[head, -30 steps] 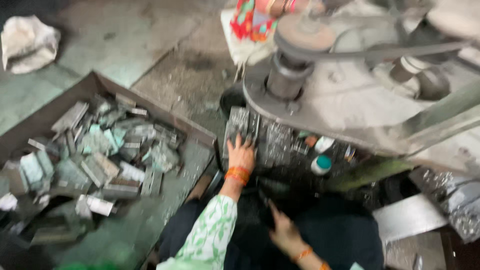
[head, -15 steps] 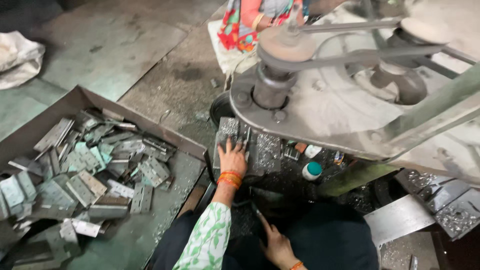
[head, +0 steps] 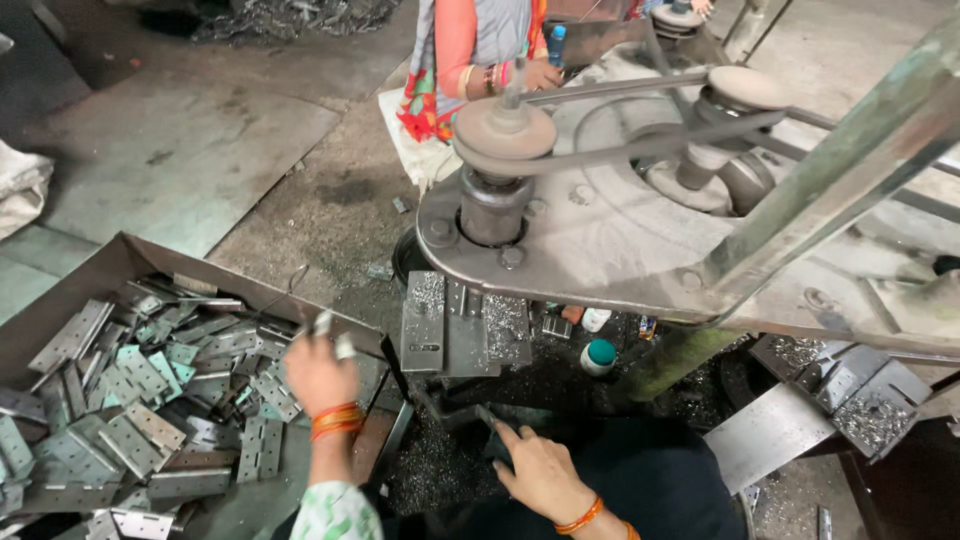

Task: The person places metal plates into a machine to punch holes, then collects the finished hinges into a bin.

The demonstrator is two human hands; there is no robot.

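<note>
In the lower left of the frame, the left hand [head: 320, 372] is raised over the near edge of a large metal tray [head: 105, 262]. Its fingers are curled, and a small pale metal piece [head: 333, 335] shows at the fingertips, blurred, so the exact grip cannot be told. Orange bangles [head: 336, 421] circle the wrist above a green-and-white patterned sleeve [head: 335, 512]. The tray beneath and to the left of this hand is heaped with flat grey hinge plates [head: 140, 400], each pierced with holes, lying at all angles.

Right of centre at the bottom, the right hand [head: 540, 470] lies palm down with fingers spread and loosely extended, holding nothing. Its index finger touches a dark metal part [head: 484, 415] amid shiny metal shavings [head: 430, 470] on the floor below the machine.

Just above both hands, at the middle of the frame, a grey steel block [head: 462, 325] sits under the heavy round machine base [head: 600, 240], which carries pulleys [head: 505, 130] and a belt [head: 620, 150]. A small white bottle with a teal cap [head: 598, 356] stands just right of the block. In the upper middle, another person in bright orange and red clothing [head: 450, 60] sits beyond the machine.
</note>
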